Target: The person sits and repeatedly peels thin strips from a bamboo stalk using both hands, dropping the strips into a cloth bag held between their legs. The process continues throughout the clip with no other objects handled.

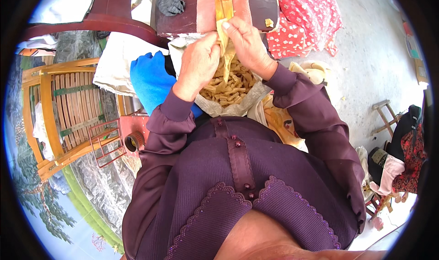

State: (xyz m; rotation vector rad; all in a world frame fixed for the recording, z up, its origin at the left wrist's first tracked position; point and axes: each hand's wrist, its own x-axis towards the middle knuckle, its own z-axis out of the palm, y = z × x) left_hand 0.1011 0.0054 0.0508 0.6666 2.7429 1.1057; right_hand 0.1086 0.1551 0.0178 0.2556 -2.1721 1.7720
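Just over an open pale sack (pixel 258 97) filled with small tan pieces (pixel 231 88), both hands are closed on one yellow strip (pixel 226 63), close together but not overlapping. The left hand (pixel 200 61) is curled into a loose fist at the strip's left edge, though its fingertips are hidden; the right hand (pixel 247 44) presses its thumb flat on the strip's face. Above the grip, yellow material lies over the dark tabletop (pixel 183 21) between pink bands (pixel 206 6), with a slim rod (pixel 221 2) along it; whether it is all one length, I cannot tell. The lower end hangs over the pieces.

Handling it well probably means pinching near the edges, keeping the thumb flat so the material does not crease, and pulling evenly, since a jerk could tear it. Best keep the dangling end from snagging on the sack.
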